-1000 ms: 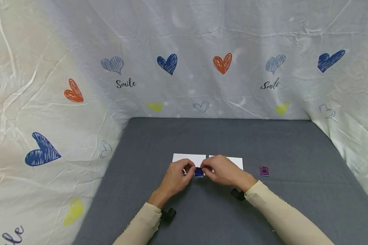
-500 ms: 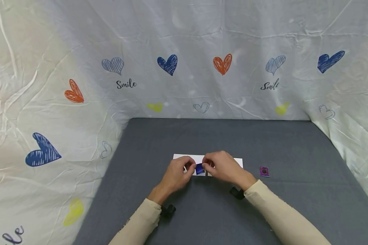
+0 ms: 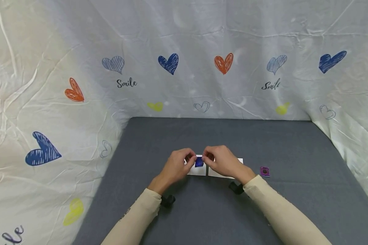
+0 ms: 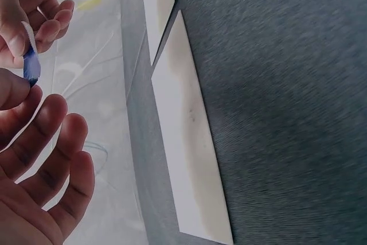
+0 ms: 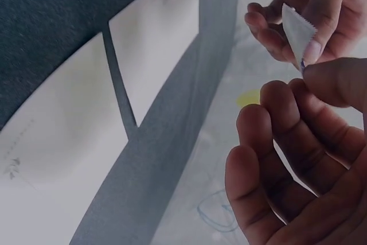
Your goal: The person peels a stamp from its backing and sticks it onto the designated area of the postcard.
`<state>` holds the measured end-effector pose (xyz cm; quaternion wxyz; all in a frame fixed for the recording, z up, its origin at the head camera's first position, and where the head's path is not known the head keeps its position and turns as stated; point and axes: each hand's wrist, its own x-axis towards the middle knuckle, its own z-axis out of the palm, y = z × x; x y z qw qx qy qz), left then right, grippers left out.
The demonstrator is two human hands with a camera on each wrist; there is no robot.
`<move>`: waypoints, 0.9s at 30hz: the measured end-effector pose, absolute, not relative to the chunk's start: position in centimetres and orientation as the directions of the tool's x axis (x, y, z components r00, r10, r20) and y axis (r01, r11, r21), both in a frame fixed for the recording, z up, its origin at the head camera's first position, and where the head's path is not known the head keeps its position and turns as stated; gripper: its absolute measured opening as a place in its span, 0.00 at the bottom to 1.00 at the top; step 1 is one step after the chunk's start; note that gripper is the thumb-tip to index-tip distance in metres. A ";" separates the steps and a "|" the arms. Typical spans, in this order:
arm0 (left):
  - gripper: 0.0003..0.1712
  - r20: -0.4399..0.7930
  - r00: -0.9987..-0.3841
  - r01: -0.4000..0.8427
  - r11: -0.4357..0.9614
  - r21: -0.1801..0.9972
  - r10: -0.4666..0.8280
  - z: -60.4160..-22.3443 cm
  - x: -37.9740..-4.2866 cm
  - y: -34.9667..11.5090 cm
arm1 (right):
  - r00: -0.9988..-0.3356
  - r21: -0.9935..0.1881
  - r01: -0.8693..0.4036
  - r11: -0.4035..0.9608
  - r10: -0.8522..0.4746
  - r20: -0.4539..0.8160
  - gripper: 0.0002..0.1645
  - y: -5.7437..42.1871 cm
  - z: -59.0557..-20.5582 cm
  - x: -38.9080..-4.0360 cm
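A small blue sachet (image 3: pixel 199 162) is held above the white cards, pinched at its left side by my left hand (image 3: pixel 175 166) and at its right side by my right hand (image 3: pixel 224 161). In the right wrist view the sachet (image 5: pixel 298 34) shows a pale back and a serrated edge. Seen from the left wrist, the sachet (image 4: pixel 31 66) is nearly edge-on between both thumbs. Beneath the hands lie a left white card (image 3: pixel 197 171) and a right white card (image 3: pixel 221 173), with a narrow gap between them. The hands cover parts of both cards.
To the right of the cards, a purple square packet (image 3: pixel 264 171) with a dark round mark lies flat on the grey tablecloth (image 3: pixel 159 136). Behind the table hangs a white curtain (image 3: pixel 190 41) printed with hearts.
Both hands have moved up and away from the table's front, carrying the blue sachet with them. It tilted briefly, then levelled. More of the cards' near edges shows now.
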<state>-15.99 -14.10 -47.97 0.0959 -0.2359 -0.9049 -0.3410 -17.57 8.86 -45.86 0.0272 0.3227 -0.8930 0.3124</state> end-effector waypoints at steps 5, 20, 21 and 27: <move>0.04 0.318 -0.881 0.474 0.649 0.595 0.351 -47.9 -16.8 -14.1 | -0.799 -0.569 -0.574 0.589 -0.553 0.234 0.05 8.8 -46.0 -18.5; 0.04 0.281 -0.913 0.407 0.676 0.614 0.294 -48.6 -18.7 -13.4 | -0.851 -0.638 -0.473 0.608 -0.504 0.150 0.09 8.6 -47.1 -20.3; 0.04 0.276 -0.915 0.403 0.677 0.615 0.294 -48.7 -18.7 -13.3 | -0.853 -0.641 -0.465 0.610 -0.502 0.141 0.09 8.6 -47.2 -20.3; 0.05 0.222 -0.934 0.356 0.709 0.608 0.279 -49.3 -19.3 -12.9 | -0.859 -0.650 -0.436 0.623 -0.503 0.094 0.07 8.7 -48.1 -20.8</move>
